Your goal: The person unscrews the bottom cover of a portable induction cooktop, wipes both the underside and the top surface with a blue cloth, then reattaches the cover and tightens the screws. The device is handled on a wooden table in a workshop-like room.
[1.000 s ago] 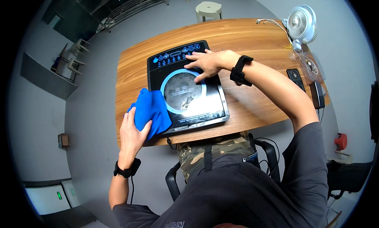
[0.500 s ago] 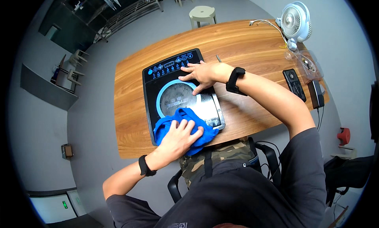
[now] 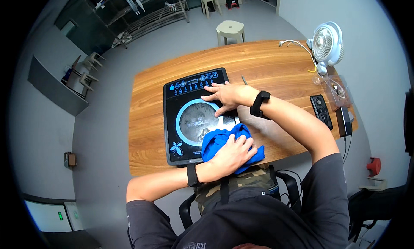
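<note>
The left hand (image 3: 233, 154) is curled over a blue cloth (image 3: 212, 142), holding it against the near right corner of the induction cooktop (image 3: 171, 119). Relative to one second ago, this hand and the cloth have travelled from the near left corner along the near edge; the flower emblem (image 3: 176, 148) left of the hand is now exposed. The right hand (image 3: 225, 96) remains spread wide, fingertips at the control panel (image 3: 193, 82) and thumb on the blue ring (image 3: 179, 129). The cooktop lies beneath the right hand and extends to its left.

Edges: the near edge of the wooden table (image 3: 147, 132) passes just below the left hand, and the left forearm crosses it. Clearance: bare tabletop extends beyond the right hand to the far edge, and also left of the cooktop. Well right of the right hand, a black phone (image 3: 321, 112) and a white fan (image 3: 325, 44) limit that side.
</note>
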`<state>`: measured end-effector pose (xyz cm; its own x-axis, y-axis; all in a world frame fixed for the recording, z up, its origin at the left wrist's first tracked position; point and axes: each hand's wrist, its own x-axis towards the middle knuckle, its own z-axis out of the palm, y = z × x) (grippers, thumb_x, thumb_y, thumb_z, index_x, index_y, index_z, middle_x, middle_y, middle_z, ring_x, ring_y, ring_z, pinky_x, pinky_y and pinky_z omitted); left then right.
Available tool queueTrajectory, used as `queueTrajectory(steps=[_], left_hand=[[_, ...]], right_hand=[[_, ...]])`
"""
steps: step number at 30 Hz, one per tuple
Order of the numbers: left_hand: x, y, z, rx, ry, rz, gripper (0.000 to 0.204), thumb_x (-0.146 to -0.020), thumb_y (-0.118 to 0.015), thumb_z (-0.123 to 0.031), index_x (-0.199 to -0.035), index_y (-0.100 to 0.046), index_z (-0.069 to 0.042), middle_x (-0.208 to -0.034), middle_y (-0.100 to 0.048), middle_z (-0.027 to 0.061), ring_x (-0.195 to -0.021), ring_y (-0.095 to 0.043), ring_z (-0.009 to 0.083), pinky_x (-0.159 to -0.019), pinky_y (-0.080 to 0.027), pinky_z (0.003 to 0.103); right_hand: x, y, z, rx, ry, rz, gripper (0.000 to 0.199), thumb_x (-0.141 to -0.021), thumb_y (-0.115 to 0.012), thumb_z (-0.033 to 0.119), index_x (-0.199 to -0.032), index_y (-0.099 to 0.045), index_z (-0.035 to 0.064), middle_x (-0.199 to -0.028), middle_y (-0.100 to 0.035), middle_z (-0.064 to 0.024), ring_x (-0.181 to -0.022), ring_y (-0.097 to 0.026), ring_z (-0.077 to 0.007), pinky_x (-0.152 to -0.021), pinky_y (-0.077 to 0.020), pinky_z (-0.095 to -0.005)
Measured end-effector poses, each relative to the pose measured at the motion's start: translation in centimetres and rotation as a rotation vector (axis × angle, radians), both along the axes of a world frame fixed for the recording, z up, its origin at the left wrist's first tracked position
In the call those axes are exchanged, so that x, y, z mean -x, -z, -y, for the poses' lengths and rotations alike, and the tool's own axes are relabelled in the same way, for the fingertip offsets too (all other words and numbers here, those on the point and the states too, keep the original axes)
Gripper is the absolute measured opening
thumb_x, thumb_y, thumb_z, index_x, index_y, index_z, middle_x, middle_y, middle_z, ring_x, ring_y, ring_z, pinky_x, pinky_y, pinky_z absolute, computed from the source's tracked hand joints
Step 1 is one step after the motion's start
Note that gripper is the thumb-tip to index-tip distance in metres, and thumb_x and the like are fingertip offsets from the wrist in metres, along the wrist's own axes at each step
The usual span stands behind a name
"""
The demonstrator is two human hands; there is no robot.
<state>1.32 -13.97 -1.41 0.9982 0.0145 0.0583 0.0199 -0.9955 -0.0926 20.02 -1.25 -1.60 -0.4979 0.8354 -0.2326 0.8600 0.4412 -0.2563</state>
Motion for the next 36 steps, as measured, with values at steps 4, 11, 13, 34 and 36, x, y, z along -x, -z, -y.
queueTrajectory(steps=[4,11,13,34,36], left_hand=[[1.4,-0.3,-0.5,0.128,-0.051,-0.035,0.074,-0.074,-0.082,-0.02,-0.141,-0.053,-0.009,-0.116,-0.053,0.0108,-0.106,-0.054,0.0296,-0.078,-0.045,0.042],[6.0,-2.8,-3.1,0.352,-0.242,-0.143,0.091,-0.072,-0.087,-0.026,-0.153,-0.046,-0.016,-0.116,-0.051,0.0137,-0.109,-0.055,0.0351,-0.086,-0.051,0.047],[7.2,-2.1,-4.4,0.439,-0.285,-0.057,0.083,-0.079,-0.084,-0.034,-0.152,-0.048,-0.016,-0.11,-0.053,0.0158,-0.103,-0.057,0.0359,-0.086,-0.053,0.046],[10.6,-1.1,-15.3,0.502,-0.686,0.18,0.065,-0.089,-0.076,-0.044,-0.135,-0.058,-0.003,-0.124,-0.065,0.0276,-0.118,-0.063,0.0444,-0.099,-0.052,0.049],[10.4,-1.7,-13.9,0.599,-0.653,0.132,0.077,-0.09,-0.075,-0.047,-0.147,-0.049,-0.002,-0.133,-0.059,0.0292,-0.123,-0.059,0.0448,-0.105,-0.049,0.048]], right_hand=[[0.1,0.0,0.0,-0.005,-0.011,0.014,0.094,-0.085,-0.074,0.063,-0.162,-0.035,0.0275,-0.173,-0.017,-0.0135,-0.158,-0.016,-0.0396,-0.12,-0.0259,-0.0695],[0.0,0.0,-0.2,0.006,-0.013,0.015,0.094,-0.085,-0.073,0.065,-0.162,-0.035,0.0279,-0.173,-0.016,-0.013,-0.159,-0.015,-0.0383,-0.121,-0.0254,-0.0686],[0.0,0.0,-0.1,0.004,-0.011,0.019,0.094,-0.084,-0.073,0.066,-0.162,-0.035,0.0279,-0.173,-0.016,-0.0129,-0.159,-0.014,-0.0384,-0.121,-0.0242,-0.0685],[-0.1,1.1,-0.9,0.02,-0.037,-0.055,0.087,-0.087,-0.073,0.06,-0.158,-0.043,0.019,-0.172,-0.015,-0.0174,-0.159,-0.012,-0.0374,-0.123,-0.0203,-0.0665],[-1.8,1.8,-1.0,-0.011,-0.006,-0.215,0.083,-0.091,-0.074,0.049,-0.158,-0.042,0.0128,-0.168,-0.025,-0.0229,-0.156,-0.024,-0.0387,-0.124,-0.0266,-0.0572]])
